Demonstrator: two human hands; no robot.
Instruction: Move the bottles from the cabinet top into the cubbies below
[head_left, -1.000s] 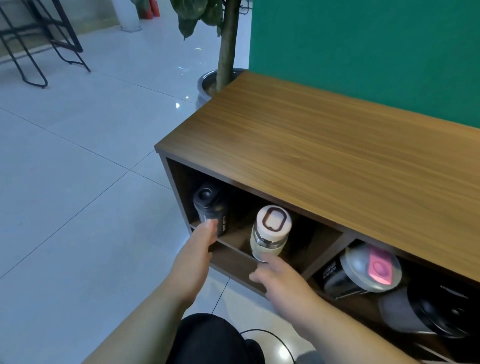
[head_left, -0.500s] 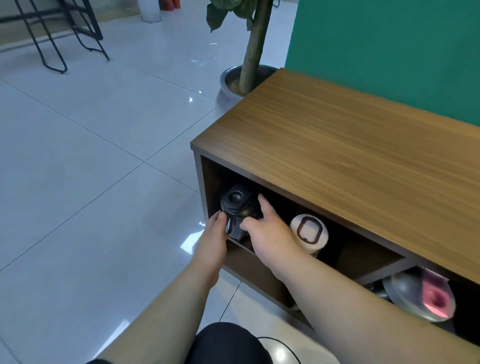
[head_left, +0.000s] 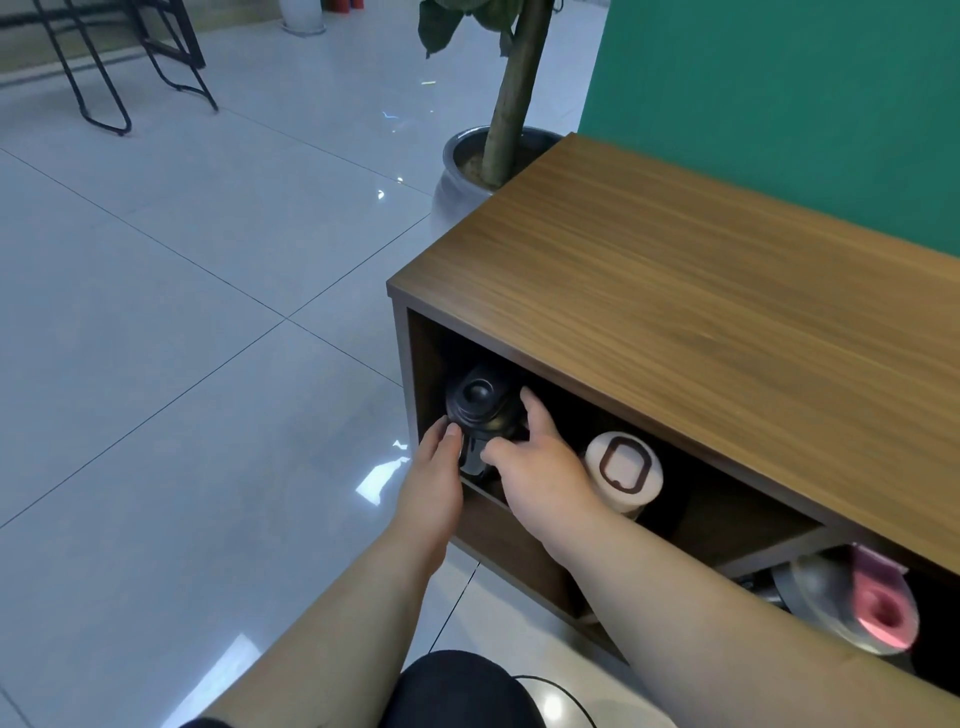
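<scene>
- Left hand (head_left: 434, 480): fingers loosely curled, tips touching the black bottle (head_left: 480, 415) in the left cubby
- Right hand (head_left: 540, 467): fingers spread, cupping its other side

Potted plant (head_left: 503, 104) nr green wall (head_left: 779, 104), black chair legs (head_left: 104, 67), tiled floor (head_left: 182, 312)

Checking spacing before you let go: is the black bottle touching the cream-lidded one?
Apart. The head view shows the right hand and dark cubby space between the black bottle and cream-lidded bottle.

Black bottle (head_left: 480, 415) upright, left cubby (head_left: 423, 374) — cream-lidded bottle (head_left: 623, 473) beside.
</scene>
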